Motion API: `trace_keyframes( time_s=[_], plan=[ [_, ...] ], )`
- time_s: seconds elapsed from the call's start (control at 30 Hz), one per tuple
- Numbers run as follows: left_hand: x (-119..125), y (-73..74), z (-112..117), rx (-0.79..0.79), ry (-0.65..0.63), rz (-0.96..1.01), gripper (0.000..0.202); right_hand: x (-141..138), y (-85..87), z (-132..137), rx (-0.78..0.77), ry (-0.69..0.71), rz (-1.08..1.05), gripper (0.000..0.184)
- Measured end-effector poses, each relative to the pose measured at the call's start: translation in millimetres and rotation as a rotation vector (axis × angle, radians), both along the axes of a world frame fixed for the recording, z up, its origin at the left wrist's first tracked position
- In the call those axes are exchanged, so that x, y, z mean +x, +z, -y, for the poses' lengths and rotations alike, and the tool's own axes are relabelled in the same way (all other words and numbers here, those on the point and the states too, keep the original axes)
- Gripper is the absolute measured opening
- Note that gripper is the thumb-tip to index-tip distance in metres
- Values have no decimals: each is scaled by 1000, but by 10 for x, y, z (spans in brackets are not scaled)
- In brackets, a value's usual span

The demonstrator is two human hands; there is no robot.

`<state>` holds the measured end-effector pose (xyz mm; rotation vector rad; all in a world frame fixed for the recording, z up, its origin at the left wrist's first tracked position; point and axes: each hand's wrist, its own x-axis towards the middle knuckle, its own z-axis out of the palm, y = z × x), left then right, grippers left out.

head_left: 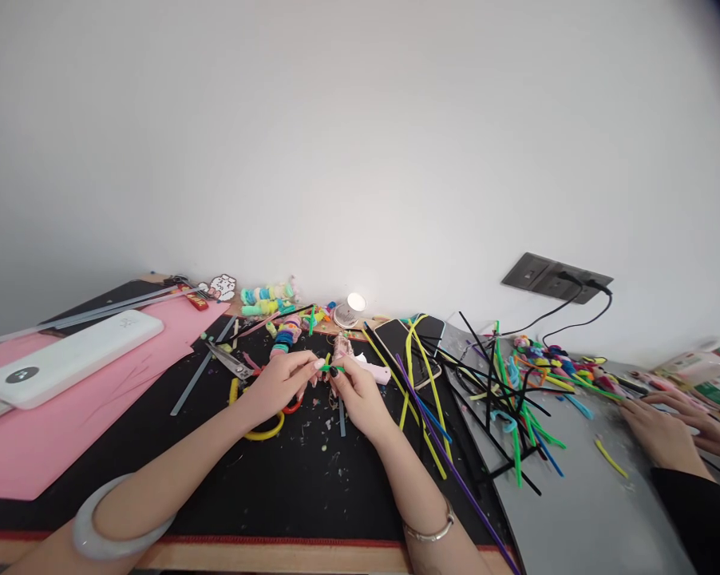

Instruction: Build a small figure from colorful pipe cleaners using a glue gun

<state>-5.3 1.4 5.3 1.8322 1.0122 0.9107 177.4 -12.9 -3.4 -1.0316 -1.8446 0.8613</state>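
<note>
Head view: nearest us, a wooden edge (pixel 312 557) runs below a red-bordered black mat (pixel 288 499).
Wrists: we wear a white bangle (pixel 83 531) on the left forearm and a silver bracelet (pixel 435 535) on the right.
Long stems: yellow (pixel 435 391) and purple pipe cleaners (pixel 459 473) cross the mat to our right.
Scissors (pixel 231 362): their blades angle away left, partly hidden by our arm; a yellow handle loop (pixel 265 434) shows below it.
Left hand (pixel 291 382): we pinch the green piece (pixel 331 368) between thumb and fingertips.
Right hand (pixel 358 395): we grip that same piece from the other side, so it sits between both hands, above the mat.
Co-worker: two hands (pixel 665 431) and a black sleeve (pixel 695 511) at far right; we cannot tell what they hold.
Left side: a white power bank-like device (pixel 90 351) lies on pink paper (pixel 18 467).
Phone (pixel 389 339): beyond our right hand, partly under stems, beside a tangle of black pipe cleaners (pixel 492 383).
Back: a lit lamp (pixel 355 303) stands by the wall (pixel 348 144), which bears a dark socket plate (pixel 531 274) at right.
</note>
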Motion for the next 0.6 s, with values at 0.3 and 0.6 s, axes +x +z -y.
trace_keyframes(
  time_s=[0.3,0.6],
  plan=[
    [58,-26,24,168,99,-93,31,-120,-29,41,-121,-96,-107,34],
    [92,-30,45,92,130,-42,35,-209,-8,67,24,-248,11,29]
  ],
)
